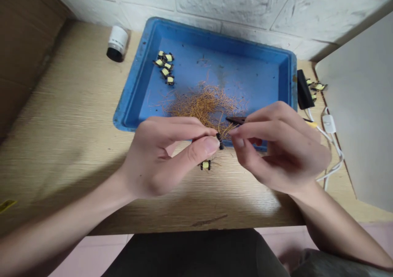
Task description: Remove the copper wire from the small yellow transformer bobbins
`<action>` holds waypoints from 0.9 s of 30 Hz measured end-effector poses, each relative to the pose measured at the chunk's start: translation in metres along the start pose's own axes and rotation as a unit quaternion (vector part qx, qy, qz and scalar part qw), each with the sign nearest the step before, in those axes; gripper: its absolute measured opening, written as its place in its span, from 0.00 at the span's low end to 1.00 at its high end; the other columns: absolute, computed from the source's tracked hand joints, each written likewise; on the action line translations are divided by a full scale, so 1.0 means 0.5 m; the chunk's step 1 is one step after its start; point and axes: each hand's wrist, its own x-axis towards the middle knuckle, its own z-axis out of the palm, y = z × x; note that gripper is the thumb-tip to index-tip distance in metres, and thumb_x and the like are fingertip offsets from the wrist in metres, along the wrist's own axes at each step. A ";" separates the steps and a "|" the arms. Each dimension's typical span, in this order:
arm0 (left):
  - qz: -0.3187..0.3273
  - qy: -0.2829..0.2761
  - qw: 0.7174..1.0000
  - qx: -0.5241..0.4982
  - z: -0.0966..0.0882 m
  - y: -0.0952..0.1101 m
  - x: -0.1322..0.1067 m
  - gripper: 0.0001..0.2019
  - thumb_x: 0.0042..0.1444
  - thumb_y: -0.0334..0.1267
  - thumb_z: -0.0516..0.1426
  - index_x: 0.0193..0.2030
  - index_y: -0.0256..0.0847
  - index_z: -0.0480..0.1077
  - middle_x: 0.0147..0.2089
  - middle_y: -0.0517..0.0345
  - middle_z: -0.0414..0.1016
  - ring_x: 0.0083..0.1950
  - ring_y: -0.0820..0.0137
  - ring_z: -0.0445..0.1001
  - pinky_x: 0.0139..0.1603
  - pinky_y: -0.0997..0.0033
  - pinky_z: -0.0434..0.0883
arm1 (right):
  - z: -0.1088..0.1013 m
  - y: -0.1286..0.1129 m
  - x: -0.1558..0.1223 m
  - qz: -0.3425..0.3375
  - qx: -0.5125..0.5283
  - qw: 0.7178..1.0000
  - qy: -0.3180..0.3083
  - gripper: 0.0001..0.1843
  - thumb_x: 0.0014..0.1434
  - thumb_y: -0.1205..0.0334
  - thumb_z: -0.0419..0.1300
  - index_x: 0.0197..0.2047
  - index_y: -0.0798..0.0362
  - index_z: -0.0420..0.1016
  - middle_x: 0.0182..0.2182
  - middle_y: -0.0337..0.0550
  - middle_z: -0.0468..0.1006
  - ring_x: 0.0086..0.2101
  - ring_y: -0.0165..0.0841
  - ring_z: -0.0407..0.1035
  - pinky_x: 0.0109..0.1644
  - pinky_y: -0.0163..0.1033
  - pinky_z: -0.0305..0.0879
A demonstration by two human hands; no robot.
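Observation:
Between the thumb and fingers of my left hand (pixel 172 156) is a small coil part; its black pinned end (pixel 220 141) sticks out past the thumb, and the rest is hidden. My right hand (pixel 276 146) is closed beside it, thumb and forefinger pinched together. Whether a thin wire is in that pinch I cannot make out. Across the right hand's palm lies a tool with a dark pointed tip (pixel 236 120) and a yellow handle, partly covered by the fingers. On the table below the hands sits another coil part (pixel 205 165), yellow in the middle with black ends.
Behind the hands stands a blue tray (pixel 130 84) holding a heap of copper-coloured wire clippings (pixel 199 103) and several yellow-and-black coil parts (pixel 166 71). A white canister (pixel 118 43) lies left. To the right are a black block (pixel 304 90), more coil parts (pixel 317 87) and white cable with a switch (pixel 329 123).

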 end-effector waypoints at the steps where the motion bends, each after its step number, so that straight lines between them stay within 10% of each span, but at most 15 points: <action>1: -0.001 -0.002 1.000 -0.001 -0.001 0.000 -0.001 0.12 0.67 0.26 0.61 0.31 0.37 0.79 0.29 0.59 0.81 0.30 0.74 0.78 0.31 0.75 0.73 | 0.001 0.003 -0.001 -0.018 -0.012 1.000 0.014 0.09 0.64 0.75 0.67 0.43 0.51 0.82 0.34 0.41 0.82 0.32 0.33 0.76 0.34 0.40 0.76; 27: 0.004 0.012 1.000 -0.001 0.006 0.001 0.001 0.14 0.67 0.24 0.61 0.29 0.37 0.77 0.29 0.62 0.80 0.29 0.76 0.78 0.31 0.77 0.72 | -0.010 -0.010 -0.002 -0.022 -0.044 0.993 -0.104 0.07 0.71 0.73 0.63 0.46 0.55 0.81 0.39 0.46 0.84 0.36 0.35 0.74 0.42 0.43 0.73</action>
